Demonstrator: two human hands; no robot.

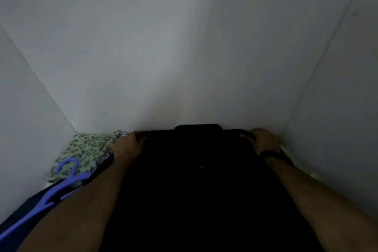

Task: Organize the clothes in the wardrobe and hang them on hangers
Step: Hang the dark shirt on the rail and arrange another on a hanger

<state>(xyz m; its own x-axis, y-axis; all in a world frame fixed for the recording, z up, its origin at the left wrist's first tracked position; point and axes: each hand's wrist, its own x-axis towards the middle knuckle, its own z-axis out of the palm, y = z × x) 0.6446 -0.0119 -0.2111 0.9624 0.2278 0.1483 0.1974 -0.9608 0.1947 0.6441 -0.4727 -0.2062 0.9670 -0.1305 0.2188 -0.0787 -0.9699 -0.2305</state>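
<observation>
A large black garment (196,180) lies stretched out inside the dim white wardrobe, reaching to the back wall. My left hand (127,145) grips its far left corner, fingers curled over the fabric. At the far right corner my right hand (263,139), with a dark band at the wrist, holds the cloth in the same way. A purple plastic hanger (55,190) lies at the lower left, on dark blue cloth (22,208), beside my left forearm. Behind it sits a crumpled green leaf-print garment (88,149) in the back left corner.
White wardrobe walls close in on the left (24,118), the back (184,57) and the right (337,118). A strip of pale surface (302,168) shows along the right wall next to my right forearm.
</observation>
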